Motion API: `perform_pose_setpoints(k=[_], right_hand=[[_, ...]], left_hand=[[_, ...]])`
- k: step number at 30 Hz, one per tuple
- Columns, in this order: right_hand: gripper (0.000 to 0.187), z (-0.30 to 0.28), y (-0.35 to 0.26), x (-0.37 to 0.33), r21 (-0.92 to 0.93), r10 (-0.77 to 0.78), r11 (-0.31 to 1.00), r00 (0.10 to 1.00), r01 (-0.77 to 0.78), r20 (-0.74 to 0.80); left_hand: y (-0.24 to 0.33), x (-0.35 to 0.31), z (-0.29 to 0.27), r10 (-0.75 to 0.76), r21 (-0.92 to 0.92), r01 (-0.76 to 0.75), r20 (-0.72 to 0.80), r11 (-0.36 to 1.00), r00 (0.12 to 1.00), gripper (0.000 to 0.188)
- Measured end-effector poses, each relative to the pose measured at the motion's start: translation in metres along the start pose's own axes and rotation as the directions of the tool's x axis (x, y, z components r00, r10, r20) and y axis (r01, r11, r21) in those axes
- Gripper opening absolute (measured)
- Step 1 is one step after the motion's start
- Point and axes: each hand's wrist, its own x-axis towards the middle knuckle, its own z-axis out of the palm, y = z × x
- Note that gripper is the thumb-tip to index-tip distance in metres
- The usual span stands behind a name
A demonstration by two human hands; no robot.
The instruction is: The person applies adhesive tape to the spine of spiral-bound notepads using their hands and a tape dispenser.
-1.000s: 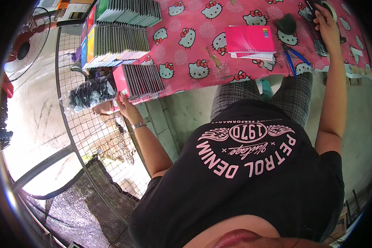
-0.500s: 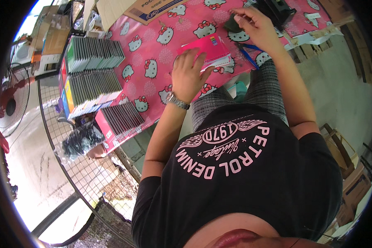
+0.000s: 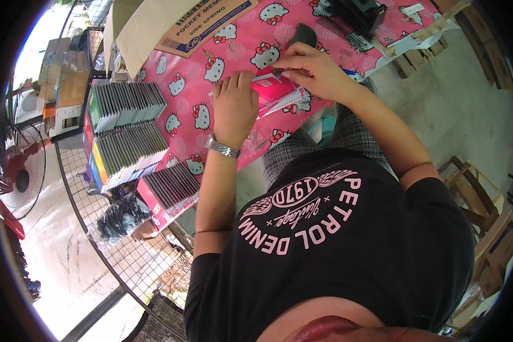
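A small pink notebook (image 3: 269,87) with white pages and punched holes along its edge lies on the table in front of me. My left hand (image 3: 235,108), with a metal watch on the wrist, has its fingers curled together at the notebook's left edge. At the far right corner of the notebook, my right hand (image 3: 319,74) is pinched; whatever is between its fingertips is too small to make out. Just beyond that hand sits a dark green object (image 3: 304,36). A blue plier handle (image 3: 350,72) shows past the right wrist, the rest hidden.
Rows of spiral-bound notebooks (image 3: 128,105) stand along the table's left side. An open cardboard box (image 3: 154,34) is at the far edge. Loose black spiral wires (image 3: 339,28) lie beside a black holder (image 3: 363,14) at the far right. A fan (image 3: 23,179) stands left.
My right hand has come left and nearer, from the dark green object to the notebook's corner. My left hand has shifted left to the notebook's edge, and its fingers have curled.
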Motion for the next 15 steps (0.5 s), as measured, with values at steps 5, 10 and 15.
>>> perform_pose_setpoints(k=[5, 10, 15], right_hand=[[0.028, 0.0, 0.004, 0.005, -0.056, -0.06, 0.997, 0.998, 0.061, 0.018], [0.027, 0.003, 0.002, 0.006, -0.087, -0.125, 0.989, 0.992, 0.122, -0.031], [0.028, 0.0, 0.0, 0.003, -0.017, -0.091, 0.996, 0.995, 0.092, 0.039]], left_hand=[[0.006, -0.005, 0.022, -0.009, 0.061, 0.018, -0.143, 0.998, 0.99, 0.02], [0.007, -0.006, 0.022, -0.019, 0.057, 0.027, -0.131, 0.998, 0.991, 0.02], [0.01, -0.005, 0.02, -0.01, 0.049, 0.016, -0.132, 0.999, 0.991, 0.021]])
